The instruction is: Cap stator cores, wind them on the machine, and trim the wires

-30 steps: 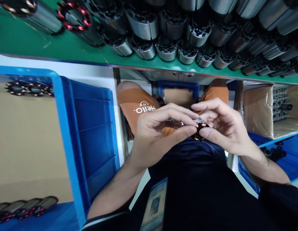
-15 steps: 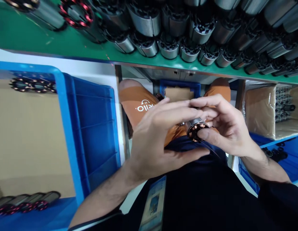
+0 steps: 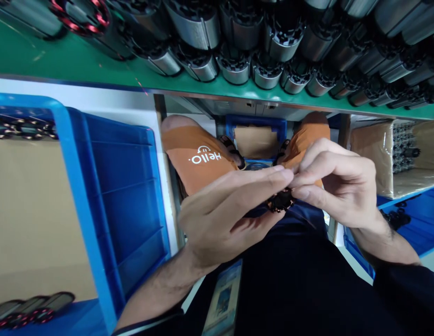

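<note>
A small motor stator (image 3: 281, 202) with copper windings and a black slotted end is held above my lap. My left hand (image 3: 227, 214) is closed round it, with fingers across the top and the thumb beneath, so most of its body is hidden. At its upper right edge, the fingertips of my right hand (image 3: 338, 186) are pinched together, close against the left fingertips. Whatever lies inside that pinch is too small to make out. A faint thin wire trails to the lower right of the stator.
Rows of metal stators (image 3: 234, 67) stand on the green bench top (image 3: 108, 77) ahead. To the left, a blue crate (image 3: 129, 177) holds cardboard and wound stators (image 3: 45, 312). On the right are a plastic-lined box (image 3: 373, 156) of parts and a blue bin (image 3: 425, 221).
My left hand has closed round the stator. The right thumb has left the stator's end face, and the right fingers now pinch at its upper edge. The view has shifted slightly.
</note>
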`<state>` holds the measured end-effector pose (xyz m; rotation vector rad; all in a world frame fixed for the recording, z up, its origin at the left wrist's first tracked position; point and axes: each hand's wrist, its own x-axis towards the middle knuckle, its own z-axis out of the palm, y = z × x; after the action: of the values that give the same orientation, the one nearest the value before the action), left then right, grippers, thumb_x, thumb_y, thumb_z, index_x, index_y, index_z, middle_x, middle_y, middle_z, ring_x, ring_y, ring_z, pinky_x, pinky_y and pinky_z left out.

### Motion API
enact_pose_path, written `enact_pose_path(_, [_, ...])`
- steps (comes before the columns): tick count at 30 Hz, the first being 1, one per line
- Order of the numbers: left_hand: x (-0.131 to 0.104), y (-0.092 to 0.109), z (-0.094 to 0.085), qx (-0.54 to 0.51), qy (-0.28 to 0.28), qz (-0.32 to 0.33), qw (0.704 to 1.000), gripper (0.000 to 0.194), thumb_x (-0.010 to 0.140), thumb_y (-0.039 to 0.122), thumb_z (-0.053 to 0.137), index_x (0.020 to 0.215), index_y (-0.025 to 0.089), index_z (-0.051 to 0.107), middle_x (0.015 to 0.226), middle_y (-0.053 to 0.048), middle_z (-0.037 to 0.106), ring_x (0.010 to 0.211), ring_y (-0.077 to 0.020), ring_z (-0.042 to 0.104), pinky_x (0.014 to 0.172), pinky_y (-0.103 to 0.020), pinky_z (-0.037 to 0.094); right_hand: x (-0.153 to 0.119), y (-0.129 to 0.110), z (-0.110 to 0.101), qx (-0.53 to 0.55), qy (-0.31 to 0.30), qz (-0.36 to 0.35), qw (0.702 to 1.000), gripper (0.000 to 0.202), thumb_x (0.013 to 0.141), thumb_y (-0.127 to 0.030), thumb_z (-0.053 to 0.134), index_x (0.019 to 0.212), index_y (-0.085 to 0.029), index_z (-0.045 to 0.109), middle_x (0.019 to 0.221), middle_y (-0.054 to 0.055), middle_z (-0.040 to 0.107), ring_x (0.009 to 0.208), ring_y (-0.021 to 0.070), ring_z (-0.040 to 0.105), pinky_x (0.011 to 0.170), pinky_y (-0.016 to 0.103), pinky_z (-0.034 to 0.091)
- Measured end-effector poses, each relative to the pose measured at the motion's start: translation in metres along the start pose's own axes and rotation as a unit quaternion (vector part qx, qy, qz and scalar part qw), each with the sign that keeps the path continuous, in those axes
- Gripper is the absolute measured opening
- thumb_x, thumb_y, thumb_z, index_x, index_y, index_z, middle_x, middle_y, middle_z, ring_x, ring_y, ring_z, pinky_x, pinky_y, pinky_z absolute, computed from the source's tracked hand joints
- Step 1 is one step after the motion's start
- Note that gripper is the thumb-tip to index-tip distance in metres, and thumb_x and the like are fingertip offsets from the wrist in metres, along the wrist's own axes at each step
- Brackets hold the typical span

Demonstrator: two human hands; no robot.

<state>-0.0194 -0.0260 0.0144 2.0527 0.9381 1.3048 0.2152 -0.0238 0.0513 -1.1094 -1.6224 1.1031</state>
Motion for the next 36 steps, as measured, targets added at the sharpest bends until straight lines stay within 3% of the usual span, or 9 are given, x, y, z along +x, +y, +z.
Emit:
enact_pose_path(3, [0.006,0.003,-0.002,0.032,0.044,-0.022,0.998,0.018,0.104,0.027,0.094,0.119,0.023,0.086,0.112,-0.003,0.093,0.095,-0.0186,0.091,0.085,-0.032,0.081,0.0,0.003,0.0,0.012,0.106,0.016,0.994,0.006,0.106,-0.038,0.092,0.101,-0.034,0.092,0.088,0.002,0.079,0.081,0.0224,0.073,0.081,0.043,0.066])
enact_pose_path(6, [0.01,0.006,-0.002,0.036,0.08,-0.075,0.993,0.026,0.094,0.035,0.104,0.109,0.028,0.084,0.094,0.004,0.088,0.078,-0.0169,0.084,0.068,-0.039,0.073,-0.003,0.007,0.002,0.022,0.221,0.015,0.975,0.012,0.111,-0.045,0.084,0.104,-0.039,0.092,0.087,0.002,0.075,0.076,0.0229,0.066,0.079,0.044,0.062])
enact_pose_path(12, [0.012,0.008,0.003,0.031,0.081,-0.139,0.986,0.03,0.094,0.044,0.104,0.109,0.031,0.082,0.094,0.003,0.087,0.079,-0.0211,0.08,0.067,-0.048,0.063,-0.014,0.006,0.017,-0.008,0.053,-0.043,0.998,0.033,0.099,-0.034,0.098,0.13,-0.032,0.091,0.106,0.003,0.086,0.092,0.023,0.078,0.086,0.041,0.068])
enact_pose_path(16, [0.011,0.007,0.003,0.021,0.062,-0.145,0.987,0.033,0.093,0.047,0.104,0.113,0.032,0.082,0.096,0.004,0.087,0.079,-0.0216,0.081,0.067,-0.05,0.063,-0.012,0.004,0.015,-0.033,0.065,-0.044,0.996,0.002,0.106,-0.028,0.091,0.107,-0.029,0.092,0.101,0.003,0.086,0.089,0.0201,0.078,0.089,0.04,0.07])
enact_pose_path(20, [0.01,0.006,0.003,0.046,0.04,-0.126,0.99,0.037,0.105,0.061,0.093,0.121,0.031,0.08,0.107,0.004,0.085,0.093,-0.0196,0.08,0.08,-0.05,0.069,-0.013,0.001,0.003,-0.062,0.055,-0.022,0.996,0.006,0.104,-0.033,0.094,0.11,-0.032,0.092,0.097,0.003,0.083,0.089,0.0234,0.075,0.096,0.047,0.071])
enact_pose_path(23, [0.012,0.004,0.009,0.023,0.031,-0.074,0.997,0.026,0.114,0.053,0.08,0.123,0.028,0.074,0.111,-0.001,0.081,0.103,-0.0209,0.076,0.085,-0.049,0.07,-0.016,-0.002,0.003,-0.052,0.058,0.006,0.997,0.01,0.104,-0.04,0.094,0.112,-0.034,0.091,0.095,0.004,0.08,0.093,0.0265,0.074,0.103,0.051,0.07])
enact_pose_path(26, [0.018,0.002,0.016,-0.01,0.059,-0.062,0.996,0.023,0.108,0.043,0.077,0.12,0.026,0.067,0.106,-0.006,0.076,0.105,-0.0227,0.074,0.085,-0.047,0.069,-0.017,-0.005,0.015,-0.004,0.071,0.052,0.996,0.008,0.107,-0.04,0.09,0.106,-0.032,0.09,0.094,0.005,0.081,0.095,0.0253,0.077,0.098,0.047,0.072])
enact_pose_path(31, [0.025,-0.001,0.02,0.037,0.062,-0.006,0.997,0.033,0.112,0.052,0.075,0.097,0.026,0.061,0.081,-0.001,0.062,0.081,-0.0189,0.068,0.072,-0.042,0.059,-0.018,-0.004,0.036,0.115,0.104,0.13,0.979,0.016,0.104,-0.044,0.095,0.113,-0.03,0.096,0.1,0.004,0.089,0.086,0.0182,0.081,0.079,0.032,0.072])
enact_pose_path(36, [0.009,-0.007,0.026,0.027,0.072,-0.002,0.997,0.041,0.103,0.059,0.09,0.118,0.027,0.069,0.096,-0.006,0.073,0.096,-0.0277,0.077,0.085,-0.044,0.066,-0.023,0.0,0.039,0.156,0.119,0.125,0.973,0.021,0.1,-0.034,0.101,0.119,-0.042,0.099,0.108,0.002,0.094,0.096,0.0187,0.085,0.085,0.033,0.074])
